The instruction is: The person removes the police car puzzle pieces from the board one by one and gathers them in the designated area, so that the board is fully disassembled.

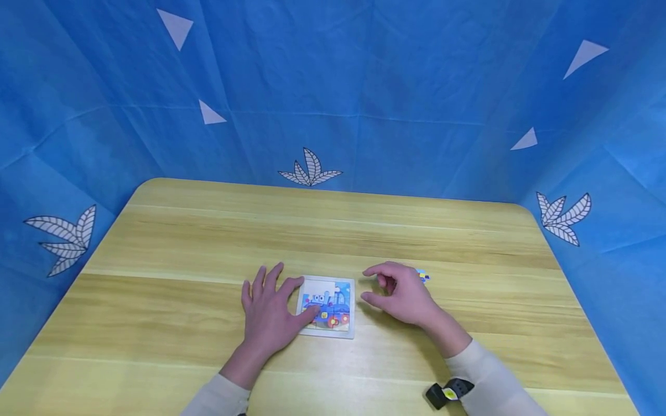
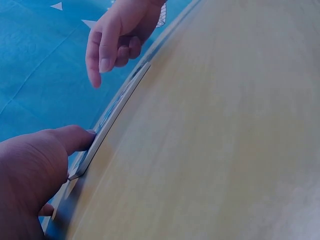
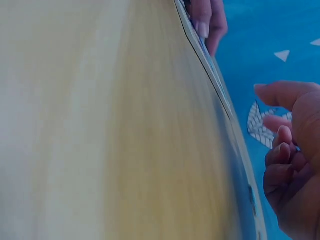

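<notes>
A person's 2 bare hands work over a wood-grain table [image 1: 182, 260] in front of a blue cloth [image 1: 333, 75]. Near the middle lies a shallow white tray [image 1: 328, 334], holding puzzle pieces [image 1: 340, 315] that show a blue vehicle with eyes and reddish wheels; a white gap [image 1: 319, 286] is bare at the upper left. The left hand [image 1: 269, 318] is spread along the tray's left side, index finger at the upper corner and thumb resting on the pieces, steadying it rather than clamped round it. The right hand [image 1: 403, 292] hovers just right of the tray, thumb and index finger apart, other fingers curled in, with nothing visible between them. Just beyond it, partly hidden, lies a colourful loose piece [image 1: 422, 275]; whether it is 1 piece or more, I cannot tell. The likeliest trouble is the left thumb: pressing sideways could shift pieces out of line and narrow the gap. The right hand could also brush the loose piece away, and a light left touch might let the tray skid if bumped.
</notes>
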Demonstrator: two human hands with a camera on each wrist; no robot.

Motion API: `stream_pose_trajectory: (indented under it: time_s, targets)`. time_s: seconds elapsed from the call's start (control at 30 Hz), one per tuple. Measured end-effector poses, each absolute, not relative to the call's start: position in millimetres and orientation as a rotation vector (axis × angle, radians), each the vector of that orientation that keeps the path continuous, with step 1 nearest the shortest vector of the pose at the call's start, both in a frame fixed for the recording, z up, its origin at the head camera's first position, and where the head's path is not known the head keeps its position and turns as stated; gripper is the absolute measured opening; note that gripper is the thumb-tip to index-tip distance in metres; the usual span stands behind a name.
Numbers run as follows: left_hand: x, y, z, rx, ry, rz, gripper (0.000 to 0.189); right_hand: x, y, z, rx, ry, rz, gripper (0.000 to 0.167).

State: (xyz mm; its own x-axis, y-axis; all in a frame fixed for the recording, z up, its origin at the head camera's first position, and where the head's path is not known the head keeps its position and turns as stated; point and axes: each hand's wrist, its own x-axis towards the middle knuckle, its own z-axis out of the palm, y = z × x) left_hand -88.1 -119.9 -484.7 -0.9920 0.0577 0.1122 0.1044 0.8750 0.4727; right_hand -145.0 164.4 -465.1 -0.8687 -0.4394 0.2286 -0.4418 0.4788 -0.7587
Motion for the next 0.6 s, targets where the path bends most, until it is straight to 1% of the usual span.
stream_pose_trajectory:
  time_s: [0.3, 0.6]
  targets:
    - [-88, -120, -485, -0.135, -2.945, -0.741, 0.066, -145, 142, -470, 0.754, -2.784, 1.426, 0.034]
    - [-88, -120, -485, -0.135, -2.940, -0.735, 0.067, -143, 136, -473, 0.810, -2.830, 1.302, 0.035]
